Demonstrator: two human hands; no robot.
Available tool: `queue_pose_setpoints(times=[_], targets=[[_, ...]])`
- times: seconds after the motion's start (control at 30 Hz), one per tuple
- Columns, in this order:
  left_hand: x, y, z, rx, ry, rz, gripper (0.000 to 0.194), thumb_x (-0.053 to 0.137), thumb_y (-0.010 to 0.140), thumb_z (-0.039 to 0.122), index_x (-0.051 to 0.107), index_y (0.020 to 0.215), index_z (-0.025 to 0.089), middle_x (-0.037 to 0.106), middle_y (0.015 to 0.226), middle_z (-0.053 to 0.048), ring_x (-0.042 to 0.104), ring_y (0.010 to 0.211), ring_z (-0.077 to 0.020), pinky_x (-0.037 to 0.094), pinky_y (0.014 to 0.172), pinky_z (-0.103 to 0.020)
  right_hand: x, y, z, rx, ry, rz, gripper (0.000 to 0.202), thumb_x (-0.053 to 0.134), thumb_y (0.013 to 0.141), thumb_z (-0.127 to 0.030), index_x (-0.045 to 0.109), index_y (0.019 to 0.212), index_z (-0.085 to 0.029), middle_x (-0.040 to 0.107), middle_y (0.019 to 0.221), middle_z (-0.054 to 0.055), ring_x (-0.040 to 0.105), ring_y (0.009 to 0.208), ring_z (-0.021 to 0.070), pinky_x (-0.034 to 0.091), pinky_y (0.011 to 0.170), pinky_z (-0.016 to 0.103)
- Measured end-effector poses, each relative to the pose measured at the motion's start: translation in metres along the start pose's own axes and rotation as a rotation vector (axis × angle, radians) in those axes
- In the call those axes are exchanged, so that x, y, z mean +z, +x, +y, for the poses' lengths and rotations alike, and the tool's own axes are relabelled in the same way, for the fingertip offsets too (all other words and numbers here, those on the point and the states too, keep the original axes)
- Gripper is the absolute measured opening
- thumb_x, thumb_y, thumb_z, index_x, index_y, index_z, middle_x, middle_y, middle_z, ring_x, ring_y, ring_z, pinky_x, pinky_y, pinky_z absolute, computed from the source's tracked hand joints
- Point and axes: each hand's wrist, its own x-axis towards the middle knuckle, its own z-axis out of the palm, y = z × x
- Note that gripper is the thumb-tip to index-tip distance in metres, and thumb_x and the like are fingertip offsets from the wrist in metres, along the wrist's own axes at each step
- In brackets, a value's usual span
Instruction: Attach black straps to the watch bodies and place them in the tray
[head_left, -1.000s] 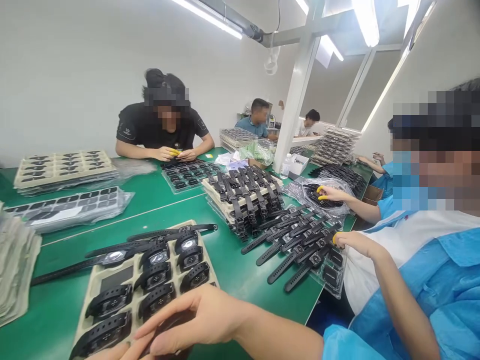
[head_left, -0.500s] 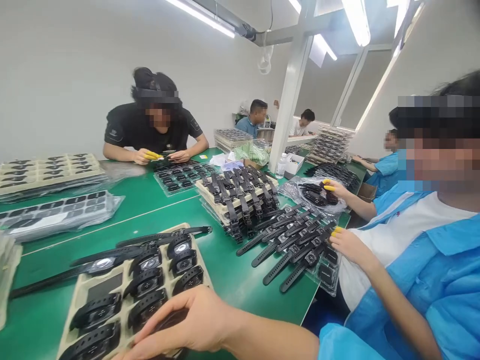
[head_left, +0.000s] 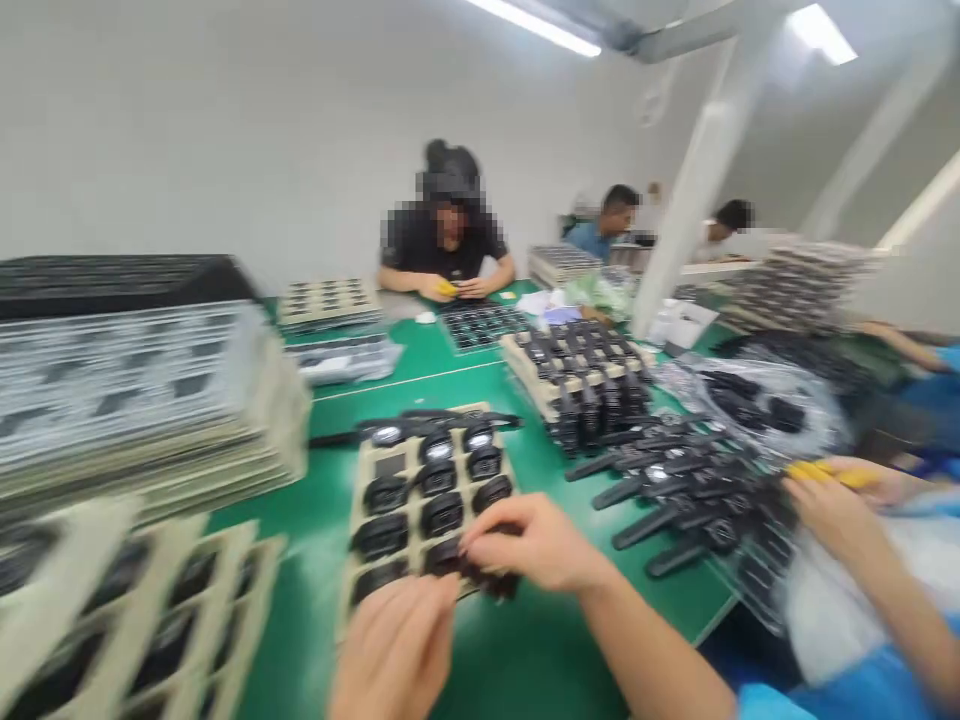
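Observation:
A cream tray [head_left: 367,464] of black smartwatches [head_left: 442,515] lies on the green table before me. My right hand [head_left: 536,545] reaches over its lower right part, fingers pinched on a dark smartwatch [head_left: 504,584] that is blurred and partly covered. Beside it, my left hand [head_left: 397,645] is at the tray's near edge with fingers bent and pressed together. Whatever those fingers hold, if anything, is hidden. More watches with stretched-out straps [head_left: 387,436] lie across the tray's far end.
Tall tray stacks [head_left: 262,430] stand left, with tilted watch trays [head_left: 180,620] nearer me. A watch-laden tray stack [head_left: 577,375] and a spread of watches [head_left: 690,480] are on the right. A co-worker's yellow-tipped hand [head_left: 832,500] is beside them; another person [head_left: 450,230] sits opposite.
The view has swung left, bringing the tall tray stacks in. My left hand has come into view beside my right, which stays over the tray's near right part.

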Motion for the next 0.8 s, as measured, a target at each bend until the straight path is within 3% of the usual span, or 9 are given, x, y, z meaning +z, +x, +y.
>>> queue_pose_setpoints(times=[0.07,0.13,0.23,0.33,0.43,0.6,0.7,0.8], targets=[[-0.002,0.008,0.010,-0.002,0.009,-0.086,0.018,0.061,0.088,0.000,0.068,0.095,0.015,0.073,0.076,-0.004,0.068,0.071,-0.0169,0.057,0.071,-0.029,-0.006,0.004,0.008,-0.073,-0.144,0.176,0.021,0.072,0.080,-0.037,0.081,0.091,-0.021,0.079,0.095,0.005,0.071,0.089,0.0224,0.055,0.085,0.035],[0.003,0.011,0.019,-0.010,-0.039,-0.196,0.016,0.056,0.091,0.003,0.066,0.097,0.014,0.071,0.074,-0.005,0.065,0.069,-0.0175,0.056,0.068,-0.031,-0.013,0.011,0.017,-0.082,-0.178,0.202,0.028,0.069,0.081,-0.036,0.077,0.103,-0.020,0.077,0.109,0.009,0.070,0.101,0.0260,0.053,0.093,0.041],[0.012,0.008,0.030,-0.048,-0.068,-0.284,0.016,0.053,0.091,0.005,0.065,0.086,0.015,0.063,0.066,-0.003,0.057,0.061,-0.0164,0.049,0.058,-0.030,-0.015,0.026,0.017,-0.106,-0.277,0.171,0.033,0.067,0.083,-0.040,0.074,0.107,-0.018,0.077,0.111,0.012,0.071,0.098,0.0280,0.055,0.088,0.042],[0.016,0.001,0.036,-0.049,-0.077,-0.324,0.021,0.050,0.092,0.008,0.064,0.078,0.016,0.057,0.061,-0.003,0.048,0.057,-0.0168,0.038,0.051,-0.031,0.000,0.058,0.000,-0.187,-0.429,0.105,0.029,0.068,0.084,-0.039,0.075,0.106,-0.021,0.076,0.113,0.009,0.069,0.104,0.0275,0.052,0.095,0.042],[0.019,-0.005,0.038,-0.035,-0.072,-0.335,0.023,0.050,0.093,0.012,0.062,0.074,0.017,0.052,0.059,-0.002,0.045,0.056,-0.0167,0.034,0.049,-0.032,0.033,0.109,-0.018,-0.267,-0.593,-0.015,0.024,0.069,0.086,-0.034,0.077,0.107,-0.025,0.076,0.116,0.005,0.067,0.110,0.0258,0.047,0.102,0.040],[0.026,-0.015,0.034,-0.058,-0.059,-0.307,0.023,0.053,0.090,0.014,0.057,0.068,0.019,0.051,0.059,-0.002,0.045,0.056,-0.0171,0.034,0.048,-0.032,0.082,0.176,-0.021,-0.271,-0.850,-0.284,0.022,0.067,0.095,-0.036,0.074,0.109,-0.021,0.076,0.109,0.007,0.070,0.101,0.0231,0.053,0.096,0.041],[0.032,-0.020,0.032,-0.061,-0.063,-0.288,0.021,0.055,0.087,0.014,0.055,0.067,0.019,0.052,0.060,-0.003,0.046,0.055,-0.0167,0.035,0.048,-0.032,0.088,0.188,-0.016,-0.239,-0.980,-0.408,0.027,0.064,0.099,-0.038,0.068,0.116,-0.018,0.072,0.115,0.008,0.070,0.097,0.0218,0.057,0.090,0.043],[0.036,-0.024,0.033,-0.066,-0.078,-0.273,0.021,0.056,0.087,0.015,0.054,0.067,0.020,0.051,0.058,-0.002,0.046,0.055,-0.0166,0.035,0.047,-0.032,0.080,0.196,-0.016,-0.200,-1.102,-0.412,0.029,0.062,0.100,-0.037,0.066,0.122,-0.019,0.066,0.127,0.009,0.067,0.107,0.0240,0.056,0.094,0.046]])
